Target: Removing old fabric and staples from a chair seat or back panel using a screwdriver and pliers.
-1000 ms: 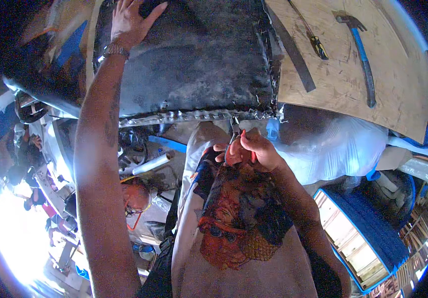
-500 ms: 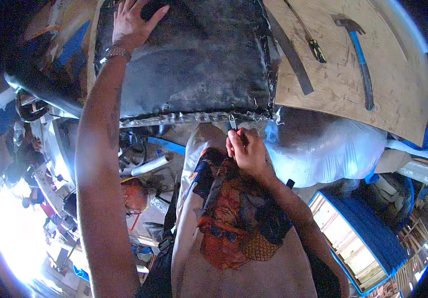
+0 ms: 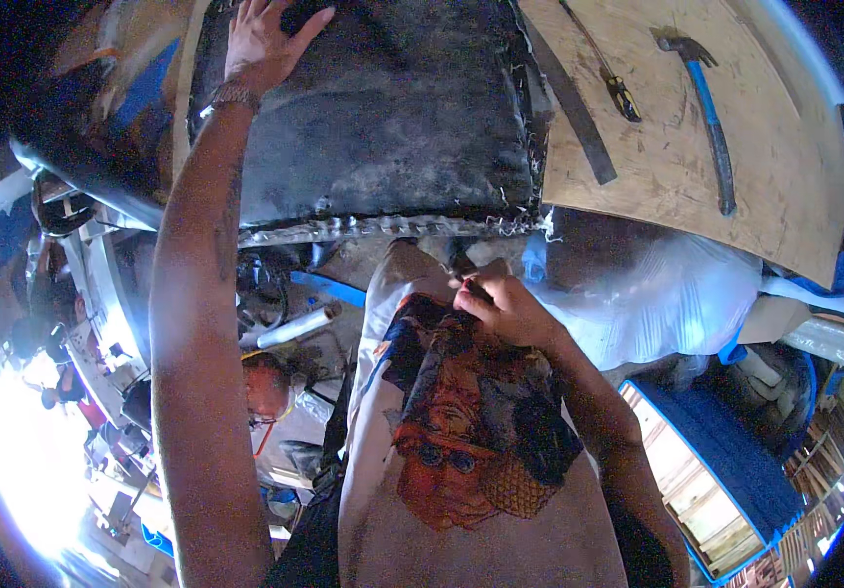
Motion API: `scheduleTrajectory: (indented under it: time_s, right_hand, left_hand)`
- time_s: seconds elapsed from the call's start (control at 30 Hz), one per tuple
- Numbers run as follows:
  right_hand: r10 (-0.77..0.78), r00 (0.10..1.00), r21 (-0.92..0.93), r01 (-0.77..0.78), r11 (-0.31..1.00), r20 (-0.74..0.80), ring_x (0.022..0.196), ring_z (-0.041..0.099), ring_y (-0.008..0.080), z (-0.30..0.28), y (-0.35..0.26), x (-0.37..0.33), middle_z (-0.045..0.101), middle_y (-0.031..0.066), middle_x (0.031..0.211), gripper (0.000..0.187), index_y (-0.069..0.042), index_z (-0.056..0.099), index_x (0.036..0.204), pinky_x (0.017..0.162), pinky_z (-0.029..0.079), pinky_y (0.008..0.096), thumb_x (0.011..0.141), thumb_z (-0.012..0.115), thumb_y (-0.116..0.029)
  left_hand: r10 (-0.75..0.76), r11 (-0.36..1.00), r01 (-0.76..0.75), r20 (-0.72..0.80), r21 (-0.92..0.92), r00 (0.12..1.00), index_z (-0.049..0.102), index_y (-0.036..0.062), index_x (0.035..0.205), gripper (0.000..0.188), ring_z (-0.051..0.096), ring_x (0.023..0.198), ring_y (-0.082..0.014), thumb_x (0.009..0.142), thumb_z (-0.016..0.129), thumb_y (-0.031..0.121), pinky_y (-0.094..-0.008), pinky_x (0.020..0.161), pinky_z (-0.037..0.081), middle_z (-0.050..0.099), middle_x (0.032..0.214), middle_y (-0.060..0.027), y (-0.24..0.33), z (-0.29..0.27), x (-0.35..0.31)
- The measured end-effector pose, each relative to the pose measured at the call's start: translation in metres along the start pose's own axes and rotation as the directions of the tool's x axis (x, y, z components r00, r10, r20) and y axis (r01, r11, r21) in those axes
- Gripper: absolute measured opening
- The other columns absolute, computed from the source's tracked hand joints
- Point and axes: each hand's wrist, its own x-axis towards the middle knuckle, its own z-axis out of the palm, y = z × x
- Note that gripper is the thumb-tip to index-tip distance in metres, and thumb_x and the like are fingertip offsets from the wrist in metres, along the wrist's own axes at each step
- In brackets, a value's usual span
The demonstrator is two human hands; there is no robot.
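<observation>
A black-covered panel [image 3: 392, 127] lies before me, its fabric edges ragged with pale threads. Flat on its upper left, my left hand [image 3: 267, 41] is open, thumb out to the side and fingertips at the picture's top. My right hand [image 3: 505, 312] is closed around a small dark-handled tool [image 3: 462, 267] in front of my shirt. That tool is a little below the panel's near edge, apart from it. Its exact kind is blurred and partly covered by my fingers.
On the wooden board [image 3: 774, 176] at the right lie a claw hammer [image 3: 711, 132] with a blue handle, a screwdriver [image 3: 622, 96] and a flat dark strip [image 3: 571, 108]. Clear plastic sheeting [image 3: 657, 294] is beneath the board. A blue-edged wooden box [image 3: 701, 480] stands lower right.
My right hand has drawn the tool back toward me, off the panel's near edge where its metal tip was. My left hand has stayed nearly in place.
</observation>
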Motion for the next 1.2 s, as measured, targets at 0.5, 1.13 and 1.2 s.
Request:
scheduleTrajectory:
  time_s: [0.5,1.13,1.2]
  right_hand:
    - [-0.145,0.920,0.930,-0.367,0.002,0.363,0.112,0.055,0.0425,0.001,-0.029,0.014,0.058,0.0253,0.117,0.043,-0.001,0.062,0.092,0.090,0.047,0.0511,0.093,0.050,-0.042]
    - [0.046,0.796,0.264,0.145,0.954,-0.603,0.049,0.053,0.0192,0.046,-0.030,0.043,0.056,0.0070,0.060,0.022,-0.003,0.055,0.073,0.050,0.041,0.0288,0.089,0.061,-0.016]
    - [-0.306,0.574,-0.161,0.289,0.944,-0.760,0.058,0.059,0.0303,0.049,-0.031,0.055,0.060,0.0133,0.067,0.012,-0.001,0.057,0.078,0.056,0.047,0.0326,0.081,0.068,-0.005]
  left_hand:
    - [0.040,0.999,-0.040,-0.027,0.007,0.999,0.061,0.0068,0.107,0.045,0.049,0.098,-0.0333,0.083,0.065,0.044,-0.0480,0.087,0.039,0.050,0.098,-0.0133,-0.007,0.003,0.000]
    - [0.046,0.999,-0.046,0.004,0.020,0.999,0.061,0.0092,0.111,0.044,0.047,0.107,-0.0339,0.084,0.063,0.045,-0.0496,0.092,0.038,0.052,0.111,-0.0132,0.000,0.003,0.003]
    - [0.129,0.956,-0.105,-0.070,0.274,0.989,0.062,0.0176,0.115,0.047,0.050,0.114,-0.0332,0.083,0.062,0.052,-0.0437,0.100,0.038,0.057,0.120,-0.0100,-0.028,0.020,0.002]
